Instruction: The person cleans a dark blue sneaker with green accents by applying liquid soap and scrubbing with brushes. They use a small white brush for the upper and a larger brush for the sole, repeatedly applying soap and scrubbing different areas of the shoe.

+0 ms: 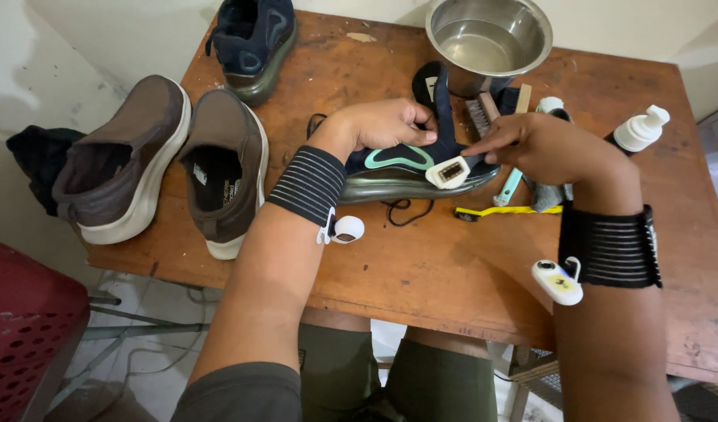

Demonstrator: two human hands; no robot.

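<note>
1. Here, at the centre of the frame, I have a dark navy sneaker (410,168) with a teal swoosh-shaped stripe lying on its side on the wooden table (421,266), its thick dark sole facing me.
2. My left hand (386,125) is closed over the sneaker's upper from above, fingers curled onto the fabric and thumb near the collar, pinning it down.
3. My right hand (542,144) comes in from the right of the frame with its fingers pinched together at the sole's edge; whether they hold the small white brush head (448,172) resting against the sole or only touch it, I cannot tell.
4. Handling, as I judge it: the sneaker looks light, with a soft knit upper that gives under pressure and a stiffer rubbery sole. The firmest hold is probably across the midfoot or at the heel, not the floppy collar.
5. Its long axis runs left to right across the frame. The collar opening stands up near the steel bowl (488,39); which end is the toe I cannot tell, as my hands cover both.
6. Around it: a pair of brown slip-on shoes (164,164) at left, another dark sneaker (253,43) at upper left, a yellow toothbrush (503,210) just below my right hand, and a white pump bottle (640,129) at right.
</note>
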